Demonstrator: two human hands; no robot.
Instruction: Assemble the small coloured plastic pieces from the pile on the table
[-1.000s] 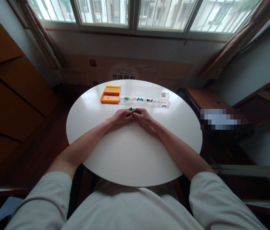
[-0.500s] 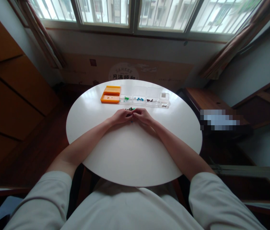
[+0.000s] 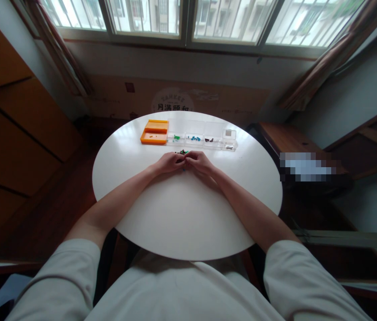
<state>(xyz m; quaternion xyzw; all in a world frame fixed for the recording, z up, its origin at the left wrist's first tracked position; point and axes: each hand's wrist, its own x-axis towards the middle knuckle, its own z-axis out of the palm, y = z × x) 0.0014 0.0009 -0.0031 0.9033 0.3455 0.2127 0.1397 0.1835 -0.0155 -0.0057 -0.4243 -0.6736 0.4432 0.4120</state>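
My left hand (image 3: 171,162) and my right hand (image 3: 199,161) meet over the white round table (image 3: 184,214), their fingertips close together. The fingers of both are curled inward, and whatever they pinch is too small or too hidden to name. Just beyond the fingertips lies a pile of small dark, green and reddish pieces (image 3: 183,152), partly covered by the hands. A tiny blue piece (image 3: 184,169) lies on the near side, between the hands.
Behind the pile stand an orange box (image 3: 154,139) with its lid raised and several clear plastic boxes (image 3: 195,143). These hold green pieces (image 3: 176,137), blue pieces (image 3: 195,138) and dark brown pieces (image 3: 209,140). A wooden side table (image 3: 292,138) is at the right.
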